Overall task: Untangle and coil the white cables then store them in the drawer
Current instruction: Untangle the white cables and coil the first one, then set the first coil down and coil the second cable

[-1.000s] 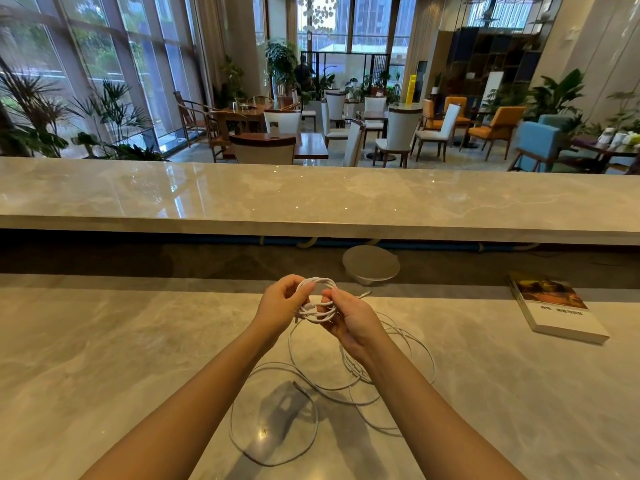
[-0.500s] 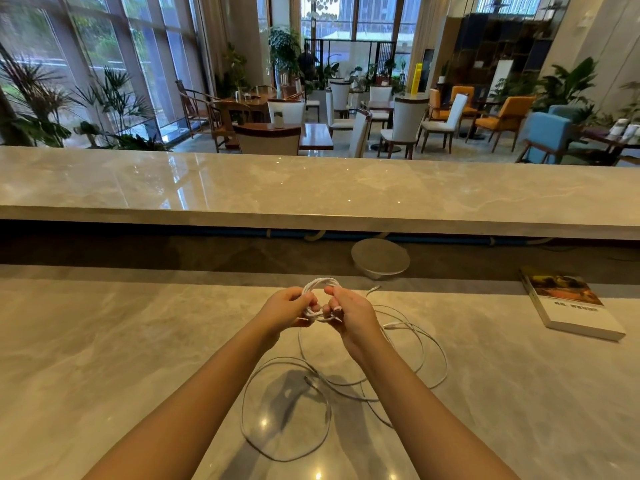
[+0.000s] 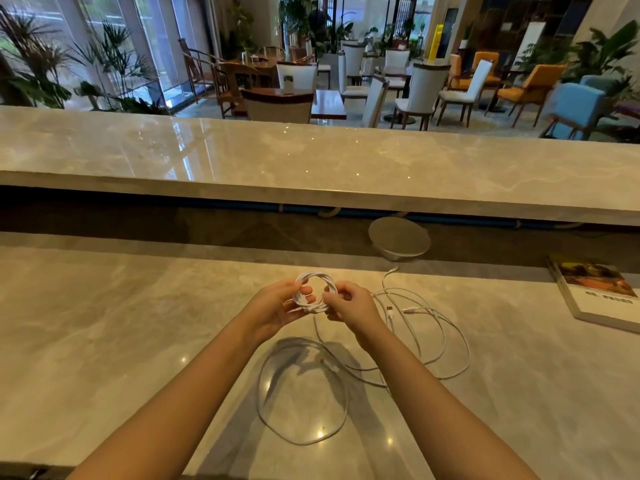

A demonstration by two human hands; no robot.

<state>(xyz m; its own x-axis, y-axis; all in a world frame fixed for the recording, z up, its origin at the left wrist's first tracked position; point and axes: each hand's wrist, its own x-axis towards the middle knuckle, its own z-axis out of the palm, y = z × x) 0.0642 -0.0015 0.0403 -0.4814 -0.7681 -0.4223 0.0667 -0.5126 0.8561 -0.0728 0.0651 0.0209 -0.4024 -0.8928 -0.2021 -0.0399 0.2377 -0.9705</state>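
A small round coil of white cable (image 3: 315, 292) is held up above the marble counter (image 3: 104, 341). My left hand (image 3: 277, 308) grips its left side and my right hand (image 3: 353, 308) pinches its right side. Loose white cable (image 3: 433, 327) trails from the coil to the right and lies in wide loops on the counter, with plug ends showing near the far edge. Another loose loop (image 3: 301, 393) lies on the counter between my forearms. No drawer is in view.
A book (image 3: 595, 292) lies on the counter at the far right. A round metal disc (image 3: 398, 237) sits in the recess behind the counter, under a higher marble ledge (image 3: 311, 161). Chairs and tables fill the room beyond.
The coil between my hands has become a tidy open ring and is held a little higher. The view has tilted down slightly. The loose loops have shifted a little on the counter.
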